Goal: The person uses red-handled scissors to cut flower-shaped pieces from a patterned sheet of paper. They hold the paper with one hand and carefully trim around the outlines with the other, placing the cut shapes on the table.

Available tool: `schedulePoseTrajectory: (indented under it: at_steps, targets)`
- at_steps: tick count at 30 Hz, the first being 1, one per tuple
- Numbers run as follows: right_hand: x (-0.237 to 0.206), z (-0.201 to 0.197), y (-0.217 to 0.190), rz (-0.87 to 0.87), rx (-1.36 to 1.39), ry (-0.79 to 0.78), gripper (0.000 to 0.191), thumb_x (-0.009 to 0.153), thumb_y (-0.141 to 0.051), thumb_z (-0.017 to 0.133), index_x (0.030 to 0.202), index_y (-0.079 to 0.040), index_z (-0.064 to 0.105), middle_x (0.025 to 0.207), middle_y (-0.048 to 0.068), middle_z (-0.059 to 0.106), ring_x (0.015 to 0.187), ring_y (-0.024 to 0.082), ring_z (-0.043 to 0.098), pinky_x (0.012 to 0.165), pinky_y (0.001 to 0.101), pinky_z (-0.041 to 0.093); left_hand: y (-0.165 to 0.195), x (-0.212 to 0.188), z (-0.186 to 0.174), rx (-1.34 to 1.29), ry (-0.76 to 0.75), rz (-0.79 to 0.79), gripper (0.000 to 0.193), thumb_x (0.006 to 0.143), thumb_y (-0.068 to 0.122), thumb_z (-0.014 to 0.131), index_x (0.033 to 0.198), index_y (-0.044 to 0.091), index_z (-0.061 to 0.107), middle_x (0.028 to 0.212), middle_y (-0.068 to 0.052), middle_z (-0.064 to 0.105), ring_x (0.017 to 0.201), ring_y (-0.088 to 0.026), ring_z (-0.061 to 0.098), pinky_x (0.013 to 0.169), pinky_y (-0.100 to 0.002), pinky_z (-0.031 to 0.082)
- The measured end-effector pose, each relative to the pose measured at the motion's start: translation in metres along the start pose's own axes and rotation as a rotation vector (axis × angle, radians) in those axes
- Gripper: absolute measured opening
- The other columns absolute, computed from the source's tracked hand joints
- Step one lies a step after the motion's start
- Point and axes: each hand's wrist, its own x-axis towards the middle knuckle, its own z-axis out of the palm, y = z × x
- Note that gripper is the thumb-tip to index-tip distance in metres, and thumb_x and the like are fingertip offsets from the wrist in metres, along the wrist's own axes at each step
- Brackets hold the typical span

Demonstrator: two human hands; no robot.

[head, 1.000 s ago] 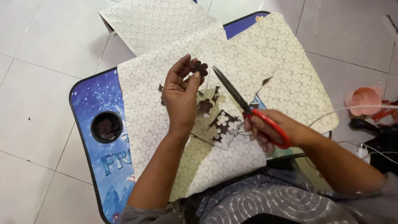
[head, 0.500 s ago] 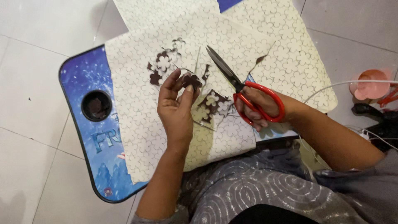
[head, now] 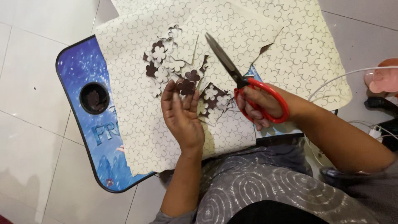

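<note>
While the left hand [head: 181, 114] rests near frame centre, its fingertips pinch a small dark brown flower-shaped cutout [head: 186, 86] at about 12 o'clock from the palm. Right hand [head: 259, 103] sits at 3 o'clock from the left, fingers through the red loops of a pair of scissors [head: 242, 81], gripping them; the dark blades point toward 11 o'clock and look nearly closed, lying over the paper. Cream sheets printed with a flower outline pattern [head: 137, 120] cover most of a small blue lap table [head: 81, 137]. A cluster of loose flower cutouts [head: 163, 60], some cream side up and some brown side up, lies at 11 o'clock from the left hand, just beyond the pinched piece. Another scrap with brown and cream flowers [head: 213, 97] lies between the two hands, touching the sheet beneath. Round black cup hole [head: 94, 98] in the table at 9 o'clock from the left hand, well apart. White tiled floor [head: 29, 83] all around. Pink object [head: 383, 79] at the 3 o'clock edge of frame, with a white cable [head: 344, 74] running beside it. Grey patterned garment [head: 257, 186] at 6 o'clock.
</note>
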Motion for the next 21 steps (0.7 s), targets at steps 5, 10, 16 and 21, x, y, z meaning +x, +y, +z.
schedulePoseTrajectory:
  at_steps: [5, 10, 16, 21]
  targets:
    - [-0.003, 0.002, 0.000, 0.035, -0.039, 0.012, 0.056, 0.101, -0.053, 0.041, 0.094, -0.001, 0.060, 0.050, 0.002, 0.050, 0.038, 0.013, 0.052, 0.044, 0.0323, 0.055, -0.002, -0.002, -0.003, -0.023, 0.022, -0.041, 0.035, 0.114, 0.017, 0.040, 0.144, 0.001, 0.046, 0.141, -0.020, 0.059, 0.117, -0.026, 0.069, 0.104, -0.044, 0.059]
    - [-0.005, 0.001, 0.003, 0.066, -0.023, 0.028, 0.057, 0.100, -0.053, 0.043, 0.093, 0.000, 0.060, 0.049, 0.003, 0.049, 0.037, 0.014, 0.053, 0.042, 0.0325, 0.054, -0.003, -0.003, -0.005, -0.048, 0.007, -0.059, 0.036, 0.114, 0.020, 0.039, 0.142, 0.000, 0.048, 0.136, -0.018, 0.061, 0.118, -0.025, 0.069, 0.103, -0.042, 0.061]
    - [-0.008, -0.003, 0.006, 0.030, 0.046, -0.024, 0.058, 0.101, -0.054, 0.045, 0.094, 0.001, 0.061, 0.050, 0.002, 0.049, 0.037, 0.013, 0.053, 0.043, 0.0322, 0.055, -0.005, -0.007, 0.001, 0.269, 0.018, -0.031, 0.034, 0.105, 0.004, 0.060, 0.138, -0.002, 0.051, 0.126, -0.014, 0.067, 0.110, -0.019, 0.068, 0.097, -0.037, 0.061]
    - [-0.011, -0.001, -0.003, 0.193, -0.075, 0.055, 0.053, 0.100, -0.052, 0.043, 0.095, -0.002, 0.060, 0.051, 0.002, 0.051, 0.037, 0.012, 0.053, 0.042, 0.0316, 0.056, 0.015, -0.004, 0.000, 0.452, 0.031, 0.004, 0.036, 0.106, 0.002, 0.061, 0.141, -0.003, 0.054, 0.120, -0.011, 0.072, 0.096, -0.015, 0.065, 0.082, -0.028, 0.056]
